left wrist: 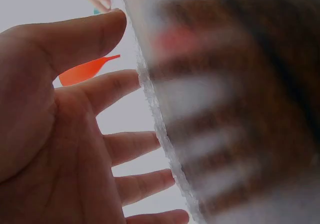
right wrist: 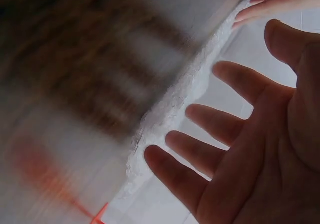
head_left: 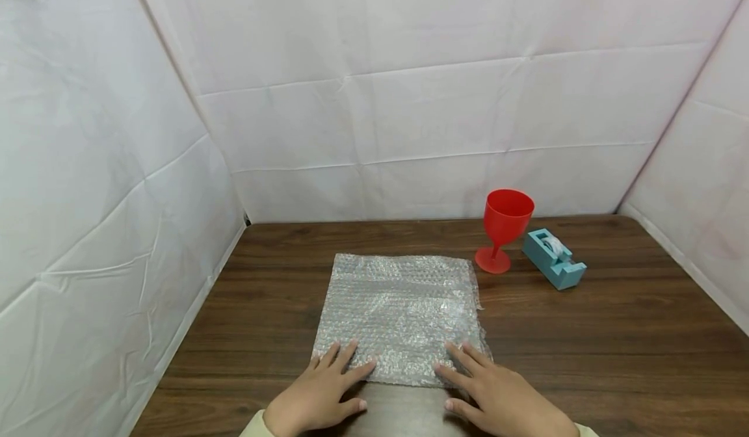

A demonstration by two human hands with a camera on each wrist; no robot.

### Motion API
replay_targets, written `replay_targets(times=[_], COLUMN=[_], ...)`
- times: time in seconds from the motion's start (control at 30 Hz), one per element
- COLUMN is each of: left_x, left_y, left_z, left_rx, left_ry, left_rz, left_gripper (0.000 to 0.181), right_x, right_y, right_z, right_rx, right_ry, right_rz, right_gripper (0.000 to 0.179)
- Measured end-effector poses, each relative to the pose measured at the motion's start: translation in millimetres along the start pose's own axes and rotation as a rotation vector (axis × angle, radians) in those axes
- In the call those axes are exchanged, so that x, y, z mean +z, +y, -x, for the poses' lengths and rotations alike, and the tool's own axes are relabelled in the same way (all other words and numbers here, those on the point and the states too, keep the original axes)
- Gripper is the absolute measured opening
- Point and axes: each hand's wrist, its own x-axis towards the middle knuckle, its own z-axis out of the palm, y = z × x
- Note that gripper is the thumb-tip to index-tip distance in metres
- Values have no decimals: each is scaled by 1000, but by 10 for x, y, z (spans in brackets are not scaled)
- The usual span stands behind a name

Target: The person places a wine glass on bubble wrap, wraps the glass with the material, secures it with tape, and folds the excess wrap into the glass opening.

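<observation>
A sheet of clear bubble wrap (head_left: 404, 307) lies flat on the dark wooden table. My left hand (head_left: 318, 388), fingers spread, rests its fingertips on the sheet's near left corner. On the near right corner lie the spread fingertips of my right hand (head_left: 497, 388). Both thumbs point inward over the bare wood in front of the near edge. In the left wrist view the fingertips meet the edge of the bubble wrap (left wrist: 155, 104); the right wrist view has the other hand's fingers right at the bubble wrap (right wrist: 170, 104). Neither hand grips anything.
A red plastic goblet (head_left: 506, 219) stands upright just beyond the sheet's far right corner. To its right sits a light blue tape dispenser (head_left: 547, 264) with a roll in it. White cloth walls (head_left: 363, 99) enclose the brown table (head_left: 263, 307) at the back and both sides.
</observation>
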Motion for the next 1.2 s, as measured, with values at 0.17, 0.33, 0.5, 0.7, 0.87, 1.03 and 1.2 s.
replay_targets(times=[0.17, 0.33, 0.5, 0.7, 0.87, 1.03, 1.2], left_x=[-8, -11, 6, 27, 46, 68, 61], left_y=[-46, -59, -74, -78, -84, -111, -143], left_z=[-12, -33, -59, -95, -127, -159, -157], left_rx=[2, -4, 1, 6, 11, 24, 31], left_ry=[-20, -43, -48, -60, -68, -67, -66], left_rz=[-30, -53, -97, -139, -163, -173, -177], left_gripper=[59, 60, 61, 63, 63, 63, 62], right_x=[5, -5, -8, -5, 9, 38, 60], right_y=[-19, -32, -22, -1, 6, 8, -26], right_z=[-8, -22, -18, -4, 19, 29, 12], right_rx=[65, 96, 97, 95, 105, 119, 122], right_ry=[-56, -68, -67, -64, -62, -61, -53], right_rz=[-34, -58, -64, -98, -103, -106, -127], right_gripper=[61, 62, 64, 64, 63, 60, 61])
